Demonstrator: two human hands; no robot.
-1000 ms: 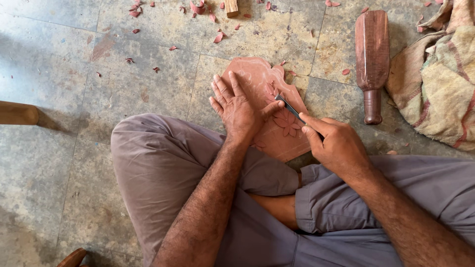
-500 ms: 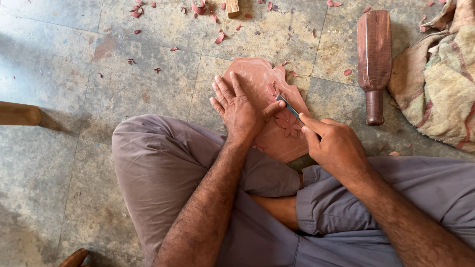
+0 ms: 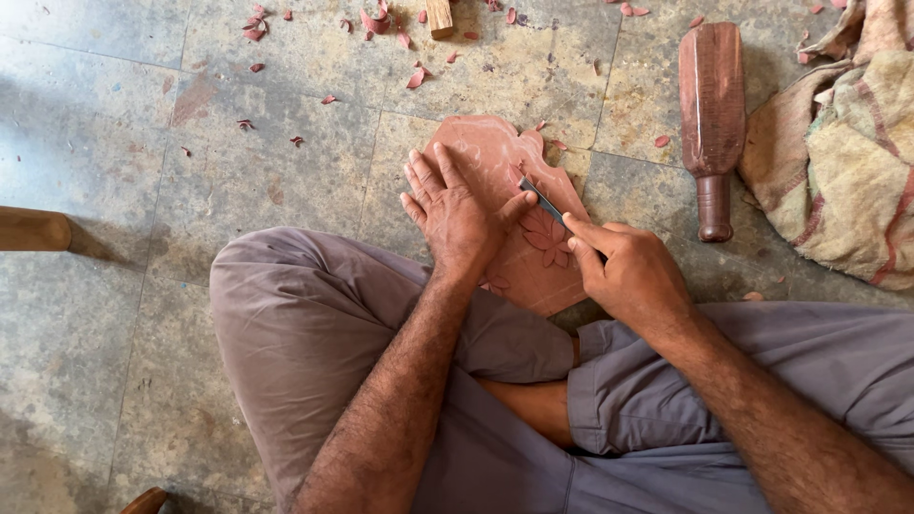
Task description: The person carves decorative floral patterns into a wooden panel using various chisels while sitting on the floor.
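Observation:
A reddish wooden panel (image 3: 486,152) with a scalloped edge and carved flower shapes lies on the stone floor in front of my crossed legs. My left hand (image 3: 459,211) presses flat on it, fingers spread, the thumb resting against a thin metal chisel (image 3: 540,198). My right hand (image 3: 628,271) grips the chisel's handle end, and the blade tip touches the panel near its upper right edge. The lower part of the panel is hidden under my hands and knees.
A reddish wooden mallet (image 3: 712,114) lies on the floor to the right, beside a crumpled burlap cloth (image 3: 847,162). Red wood chips (image 3: 367,24) are scattered across the far tiles. A wooden leg (image 3: 33,228) juts in at the left edge.
The hands and chisel have hardly shifted; the blade tip stays at the same spot on the panel. The view moved slightly.

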